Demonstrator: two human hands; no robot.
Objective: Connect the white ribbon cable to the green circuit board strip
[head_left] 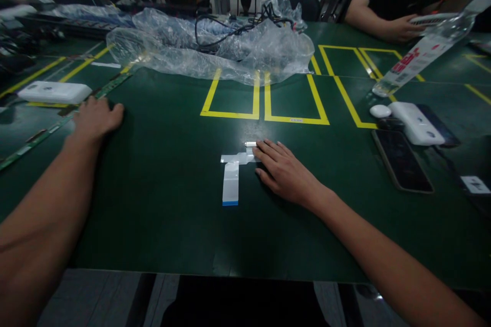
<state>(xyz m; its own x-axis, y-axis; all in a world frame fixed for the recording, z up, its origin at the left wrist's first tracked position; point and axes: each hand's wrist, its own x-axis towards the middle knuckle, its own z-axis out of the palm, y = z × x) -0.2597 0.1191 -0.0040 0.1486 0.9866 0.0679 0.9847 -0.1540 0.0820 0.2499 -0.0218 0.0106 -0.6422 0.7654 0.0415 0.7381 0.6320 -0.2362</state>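
Note:
On the green tabletop, a white flat ribbon cable (230, 184) with a blue end lies folded and bent. Its upper part carries a small silver connector (251, 144). My right hand (282, 168) rests flat with its fingertips over the right side of the cable, covering part of it. Over to the left, my left hand (95, 117) lies palm down beside a long narrow green circuit board strip (42, 138), thumb spread; its fingertips are partly hidden, apparently touching the strip. Neither hand visibly grasps anything.
Clear plastic wrap (222, 56) with black cables stretches across the back. White devices (56, 92) sit left and right. A phone (402, 161) and tilted water bottle (425, 53) stand at right. Yellow tape (297, 120) marks the table. Another person's hand (404, 28) is at the far right.

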